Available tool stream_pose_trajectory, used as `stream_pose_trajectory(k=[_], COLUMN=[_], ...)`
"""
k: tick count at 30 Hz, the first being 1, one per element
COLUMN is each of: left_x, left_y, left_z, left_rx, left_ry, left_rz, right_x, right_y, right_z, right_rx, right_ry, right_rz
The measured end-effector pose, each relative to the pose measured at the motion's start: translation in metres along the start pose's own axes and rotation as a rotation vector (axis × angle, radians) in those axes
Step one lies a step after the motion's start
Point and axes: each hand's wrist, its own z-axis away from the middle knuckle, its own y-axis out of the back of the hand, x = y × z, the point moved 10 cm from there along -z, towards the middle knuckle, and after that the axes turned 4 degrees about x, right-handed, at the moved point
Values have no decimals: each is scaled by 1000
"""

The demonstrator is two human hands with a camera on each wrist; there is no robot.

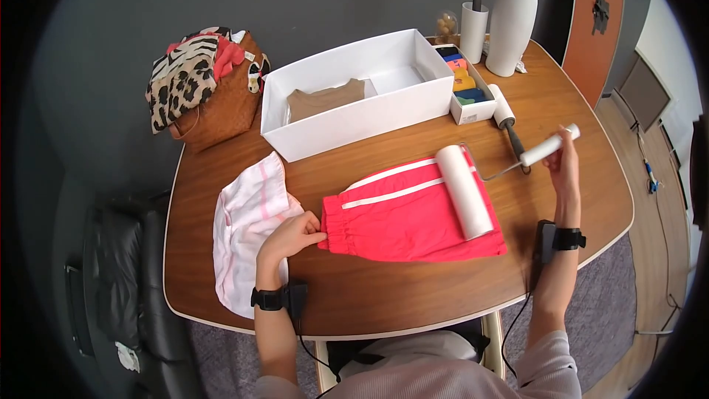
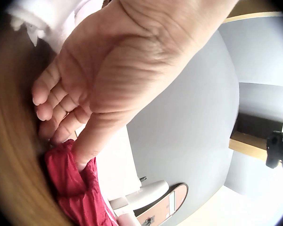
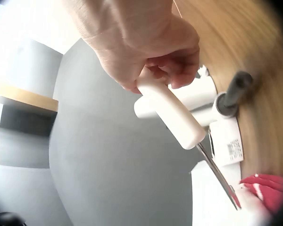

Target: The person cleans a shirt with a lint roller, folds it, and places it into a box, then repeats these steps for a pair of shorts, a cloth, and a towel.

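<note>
The left hand [image 1: 294,236] pinches the gathered waistband of the red cloth shorts with white stripes [image 1: 413,210], which lie flat on the brown wooden table [image 1: 369,295]. The right hand [image 1: 565,159] is wrapped round the white handle of the big white lint roller [image 1: 464,191], whose roll rests on the shorts. To do this well, hold the band tight and roll in slow, straight lines. Farther back sits a white box [image 1: 354,96].

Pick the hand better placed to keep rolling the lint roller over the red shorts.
Right. The right hand already grips the lint roller, lying on the red shorts; the left hand pins their waistband.
</note>
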Motion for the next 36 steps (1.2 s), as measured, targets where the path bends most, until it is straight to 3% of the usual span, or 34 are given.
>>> stream_pose_trajectory(k=[6, 9, 12, 14, 19, 27, 29, 32, 36], left_x=[2, -13, -15, -6, 4, -1, -6, 14, -12], left_y=[-4, -6, -2, -1, -2, 1, 4, 0, -8], left_z=[0, -1, 2, 1, 0, 1, -4, -4, -19], left_rx=[-25, -62, -26, 3, 52, 120, 172, 90, 221], left_ry=[-58, 93, 148, 126, 83, 128, 91, 149, 59], left_rz=[-51, 115, 408, 190, -27, -56, -146, 100, 146], right_x=[52, 73, 82, 79, 60, 6, 1, 2, 13], right_y=[-98, -136, -151, -154, -123, -5, 15, 27, 16], right_z=[74, 122, 140, 144, 100, 6, -5, -10, -7], right_rx=[-413, -683, -770, -778, -594, -52, -15, 58, 23], right_ry=[-338, -467, -513, -517, -336, -71, -45, -38, -79], right_rz=[79, 202, 103, 92, 168, 88, 9, -2, 91])
